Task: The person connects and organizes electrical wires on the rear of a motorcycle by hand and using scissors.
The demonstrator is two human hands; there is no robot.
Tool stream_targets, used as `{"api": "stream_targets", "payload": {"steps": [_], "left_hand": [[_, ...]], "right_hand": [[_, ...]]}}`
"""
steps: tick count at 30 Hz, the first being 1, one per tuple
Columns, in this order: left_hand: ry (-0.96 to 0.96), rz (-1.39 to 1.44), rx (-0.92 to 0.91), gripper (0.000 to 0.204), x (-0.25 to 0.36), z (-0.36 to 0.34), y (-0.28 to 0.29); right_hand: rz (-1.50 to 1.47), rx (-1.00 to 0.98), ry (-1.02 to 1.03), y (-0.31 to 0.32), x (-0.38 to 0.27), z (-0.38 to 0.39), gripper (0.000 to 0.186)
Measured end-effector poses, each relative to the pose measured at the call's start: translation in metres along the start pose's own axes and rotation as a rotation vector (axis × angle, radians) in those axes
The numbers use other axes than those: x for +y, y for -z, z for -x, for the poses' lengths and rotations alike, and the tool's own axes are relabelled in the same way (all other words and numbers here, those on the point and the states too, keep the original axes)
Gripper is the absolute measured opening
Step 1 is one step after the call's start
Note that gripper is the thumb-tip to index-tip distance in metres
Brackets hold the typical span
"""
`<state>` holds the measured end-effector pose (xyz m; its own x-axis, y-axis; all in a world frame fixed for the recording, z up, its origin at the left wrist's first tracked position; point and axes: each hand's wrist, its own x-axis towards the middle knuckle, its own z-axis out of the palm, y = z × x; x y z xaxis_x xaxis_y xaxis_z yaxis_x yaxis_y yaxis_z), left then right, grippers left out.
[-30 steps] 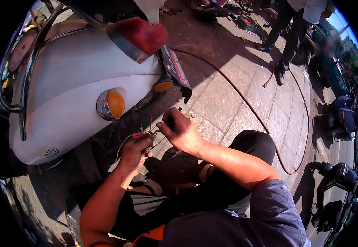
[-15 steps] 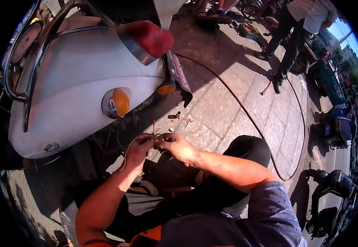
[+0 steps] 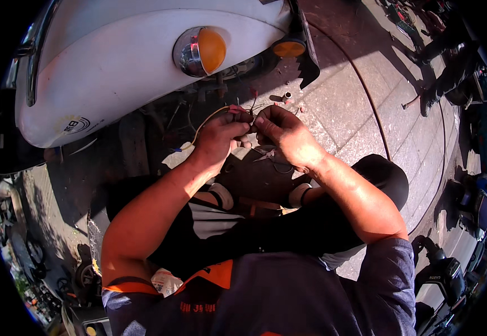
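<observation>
Both hands meet in front of a white scooter body [image 3: 126, 61], with thin electrical wires between their fingertips. My left hand [image 3: 216, 140] pinches the wires; a yellow wire [image 3: 200, 130] runs along the back of it, and red insulation shows above its fingers. My right hand [image 3: 289, 139] pinches the same bunch from the other side, thumb against forefinger. A red-ended wire [image 3: 253, 95] sticks up just beyond the fingertips. Below the hands lies a small pair of scissors or snips [image 3: 264, 153], partly in shadow. The fingers cover where the wires join.
An orange turn signal [image 3: 200, 51] juts from the scooter above my hands. A small metal cylinder [image 3: 287, 97] stands on the paving. A brown hose [image 3: 366, 84] curves across the ground to the right. A person's dark-trousered legs [image 3: 450, 67] and parked scooters [image 3: 445, 277] are farther right.
The view has tipped down and nearer, so the hands and scooter sit differently in it; the red tail light has left the picture. Both hands still pinch the wires.
</observation>
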<state>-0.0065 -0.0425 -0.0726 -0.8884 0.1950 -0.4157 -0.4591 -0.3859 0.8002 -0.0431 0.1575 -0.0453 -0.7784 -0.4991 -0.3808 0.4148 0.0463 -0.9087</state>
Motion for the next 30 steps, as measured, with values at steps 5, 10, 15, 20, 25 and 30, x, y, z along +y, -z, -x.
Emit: {"api": "stream_targets", "payload": {"steps": [5,10,15,20,25,30], "left_hand": [[0.014,0.008,0.013,0.027,-0.004,-0.002,0.005],[0.112,-0.111,-0.001,0.033,-0.001,-0.001,0.007],[0.328,-0.247,-0.05,0.026,-0.01,0.009,-0.004],[0.209,-0.155,-0.131,0.032,-0.012,0.014,-0.006],[0.165,-0.065,-0.141,0.032,-0.019,0.01,0.006],[0.195,-0.201,-0.147,0.025,-0.011,0.005,-0.008]], "right_hand": [[0.106,-0.068,-0.002,0.009,0.017,-0.013,0.017],[0.308,0.056,0.093,0.019,0.017,-0.019,0.012],[0.689,0.2,0.275,0.023,0.023,-0.021,0.011],[0.788,0.169,0.309,0.024,0.029,-0.017,0.015],[0.627,0.161,0.282,0.024,0.028,-0.009,0.019],[0.636,0.187,0.296,0.031,0.028,-0.008,0.018]]}}
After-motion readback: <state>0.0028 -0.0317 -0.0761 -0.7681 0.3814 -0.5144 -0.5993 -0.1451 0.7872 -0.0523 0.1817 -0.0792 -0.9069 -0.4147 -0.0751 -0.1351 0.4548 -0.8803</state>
